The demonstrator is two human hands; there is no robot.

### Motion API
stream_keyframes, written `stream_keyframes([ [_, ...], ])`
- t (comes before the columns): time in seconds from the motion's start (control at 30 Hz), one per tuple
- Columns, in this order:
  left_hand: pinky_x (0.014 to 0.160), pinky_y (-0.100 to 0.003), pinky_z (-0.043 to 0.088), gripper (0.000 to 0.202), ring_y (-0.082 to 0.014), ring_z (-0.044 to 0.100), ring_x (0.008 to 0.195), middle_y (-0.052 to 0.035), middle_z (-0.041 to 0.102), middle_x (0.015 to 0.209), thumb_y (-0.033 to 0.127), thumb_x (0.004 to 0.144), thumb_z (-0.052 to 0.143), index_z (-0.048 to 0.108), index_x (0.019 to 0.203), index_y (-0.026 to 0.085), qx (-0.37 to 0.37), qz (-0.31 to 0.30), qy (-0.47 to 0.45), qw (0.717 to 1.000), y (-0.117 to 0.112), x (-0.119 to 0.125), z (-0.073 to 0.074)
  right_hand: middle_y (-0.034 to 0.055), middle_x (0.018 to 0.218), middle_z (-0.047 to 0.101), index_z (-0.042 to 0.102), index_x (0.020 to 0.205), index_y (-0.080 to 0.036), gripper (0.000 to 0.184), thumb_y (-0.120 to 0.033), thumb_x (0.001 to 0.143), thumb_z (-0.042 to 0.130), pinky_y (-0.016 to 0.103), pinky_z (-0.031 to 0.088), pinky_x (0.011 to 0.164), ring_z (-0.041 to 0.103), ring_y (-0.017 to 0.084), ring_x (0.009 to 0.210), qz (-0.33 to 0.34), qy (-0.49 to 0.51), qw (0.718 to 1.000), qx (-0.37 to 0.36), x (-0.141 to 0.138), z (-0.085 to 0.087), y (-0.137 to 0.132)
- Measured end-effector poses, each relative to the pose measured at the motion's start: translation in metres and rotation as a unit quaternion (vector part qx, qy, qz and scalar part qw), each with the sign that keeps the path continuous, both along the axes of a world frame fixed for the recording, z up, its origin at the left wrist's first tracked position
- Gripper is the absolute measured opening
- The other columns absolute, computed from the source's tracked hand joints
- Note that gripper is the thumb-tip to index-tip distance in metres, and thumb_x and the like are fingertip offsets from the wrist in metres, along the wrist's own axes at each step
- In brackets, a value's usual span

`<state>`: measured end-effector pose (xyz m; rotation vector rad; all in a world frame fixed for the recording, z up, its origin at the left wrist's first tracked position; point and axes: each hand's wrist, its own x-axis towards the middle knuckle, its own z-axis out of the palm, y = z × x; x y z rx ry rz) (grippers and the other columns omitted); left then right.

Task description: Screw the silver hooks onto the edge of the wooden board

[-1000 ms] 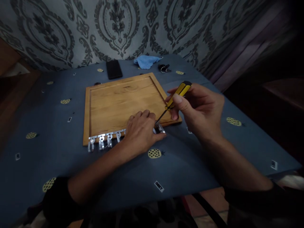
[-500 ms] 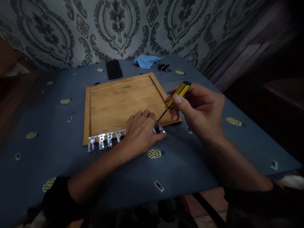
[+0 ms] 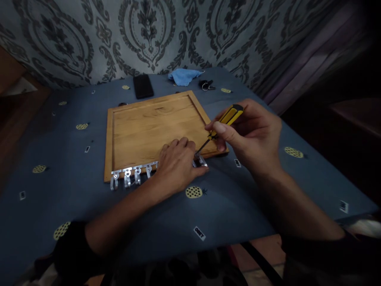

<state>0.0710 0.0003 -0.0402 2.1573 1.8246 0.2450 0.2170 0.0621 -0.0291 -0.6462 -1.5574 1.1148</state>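
In the head view a wooden board with a raised border lies on the table. Along its near edge runs a metal hook rail with several silver double hooks. My left hand lies across the rail's middle, closed over it, fingers bent on the board and thumb along the near edge; the part beneath is hidden. My right hand pinches the yellow and black handle of a screwdriver between thumb and fingers. Its shaft slants down left, and the tip meets the rail near its right end, beside my left fingers.
Behind the board are a black phone, a blue cloth and keys on a ring. A blue tablecloth with pineapple prints covers the table. A patterned curtain hangs along the back.
The screwdriver handle has tilted slightly lower and to the right, and my right fingers have shifted on it. My left hand and the board stay where they were.
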Motion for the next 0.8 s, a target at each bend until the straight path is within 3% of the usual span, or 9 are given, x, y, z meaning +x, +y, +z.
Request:
stream_keyframes([
  [0.17, 0.092, -0.043, 0.049, 0.039, -0.0290, 0.060, 0.108, -0.0088, 0.064, 0.110, 0.049, 0.086, 0.073, 0.063, 0.105, 0.016, 0.002, 0.002, 0.004, 1.000, -0.0002, 0.0001, 0.0000, 0.0010, 0.082, 0.073, 0.076, 0.092, -0.022, 0.024, -0.044, 0.083, 0.079, 0.026, 0.046, 0.041, 0.057, 0.008, 0.044, 0.004, -0.022, 1.000, 0.012, 0.0028, -0.0019, 0.0000],
  [0.37, 0.092, -0.043, 0.049, 0.039, -0.0298, 0.060, 0.109, -0.0089, 0.064, 0.111, 0.049, 0.086, 0.073, 0.063, 0.105, 0.016, -0.001, 0.003, 0.003, 1.000, -0.0009, 0.0008, 0.0014, -0.0039, 0.064, 0.063, 0.072, 0.077, -0.025, 0.021, -0.041, 0.075, 0.086, 0.026, 0.043, 0.037, 0.053, 0.009, 0.041, -0.027, -0.023, 0.999, 0.030, 0.0003, -0.0032, -0.0003],
  [0.8, 0.092, -0.042, 0.048, 0.040, -0.0284, 0.060, 0.107, -0.0080, 0.064, 0.109, 0.050, 0.086, 0.072, 0.063, 0.106, 0.016, 0.007, -0.001, 0.005, 1.000, -0.0006, 0.0002, -0.0008, -0.0029, 0.068, 0.064, 0.067, 0.072, -0.024, 0.027, -0.043, 0.074, 0.087, 0.026, 0.038, 0.032, 0.050, 0.008, 0.039, -0.081, 0.016, 0.995, 0.062, -0.0026, -0.0036, -0.0001],
])
